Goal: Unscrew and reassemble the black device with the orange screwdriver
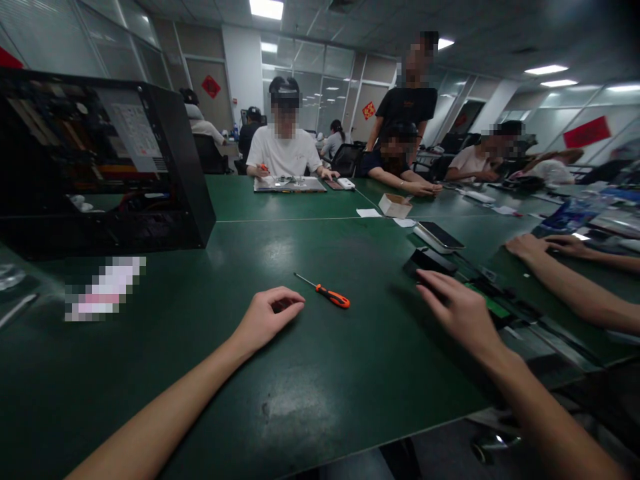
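My left hand (270, 317) rests on the green table (280, 247) with its fingers loosely curled and nothing seen in them. Just right of it lies a screwdriver (333, 295) with an orange and black handle, its thin shaft pointing to the back left. My right hand (455, 303) is open, with fingers stretched forward and thumb apart. Its fingertips are at the near edge of a black box-like object (431, 261); whether they touch it I cannot tell. Beneath and beyond that hand lie a green circuit board (487, 300) and dark parts, partly covered.
An open black computer case (187, 173) stands at the left. A phone (440, 235) on a white box and a small cardboard box (395, 205) are farther back. A neighbour's arms (565, 273) rest at the right. Across the table sits a person in white (285, 150).
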Demonstrator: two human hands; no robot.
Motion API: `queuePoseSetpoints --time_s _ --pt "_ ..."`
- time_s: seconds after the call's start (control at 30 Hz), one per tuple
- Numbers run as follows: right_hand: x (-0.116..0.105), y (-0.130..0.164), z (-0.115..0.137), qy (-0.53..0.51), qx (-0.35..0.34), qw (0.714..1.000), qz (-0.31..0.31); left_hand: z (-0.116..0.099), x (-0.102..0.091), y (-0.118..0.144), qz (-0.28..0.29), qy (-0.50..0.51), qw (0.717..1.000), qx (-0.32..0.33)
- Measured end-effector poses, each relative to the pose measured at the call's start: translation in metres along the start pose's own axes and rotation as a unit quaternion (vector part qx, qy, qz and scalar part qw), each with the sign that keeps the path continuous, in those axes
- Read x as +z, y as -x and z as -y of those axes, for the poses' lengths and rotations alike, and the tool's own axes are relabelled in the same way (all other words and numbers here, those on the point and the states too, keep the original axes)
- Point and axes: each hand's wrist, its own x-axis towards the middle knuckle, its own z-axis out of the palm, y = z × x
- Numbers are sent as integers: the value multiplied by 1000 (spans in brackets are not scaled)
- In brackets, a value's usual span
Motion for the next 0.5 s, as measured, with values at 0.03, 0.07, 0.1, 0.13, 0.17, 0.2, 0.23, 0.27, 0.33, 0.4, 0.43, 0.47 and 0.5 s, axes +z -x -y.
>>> queuePoseSetpoints --time_s 0.03,0.07,0.1,0.13,0.17,0.2,0.23,0.27,0.33,0.4,0.43,0.47,0.5 --pt "-11 3 -25 66 19 997 -33 -1 0 0 0 -4 1000 2" --pt "-21 7 -46 130 45 990 -44 -1 0 0 0 -8 1000 3" --pt "-29 12 -65 181 65 980 -45 -2 -1 0 0 -12 1000 4" --pt "-36 17 -79 216 82 972 -36 -3 -1 -1 2 -15 1000 4" --pt "-40 23 -89 238 97 966 -19 -4 -1 -1 2 -17 1000 3" --pt "-42 27 -95 248 109 963 1 -5 -2 -1 3 -18 1000 1" --pt "-43 32 -99 250 119 961 19 -6 -2 -1 2 -18 1000 -2" --pt "-42 35 -99 248 128 960 33 -6 -2 -2 1 -18 1000 -5" --pt "-39 38 -97 240 137 960 42 -6 -2 -2 1 -16 1000 -12" --pt "-36 38 -93 235 137 962 33 -6 -2 -3 4 -13 1000 -18" --pt "-35 38 -92 233 133 963 28 -7 -2 -3 4 -11 1000 -21" --pt "-35 37 -91 232 129 964 21 -7 -2 -3 4 -11 1000 -25" --pt "-35 37 -90 230 125 965 10 -7 -3 -3 4 -12 1000 -28"
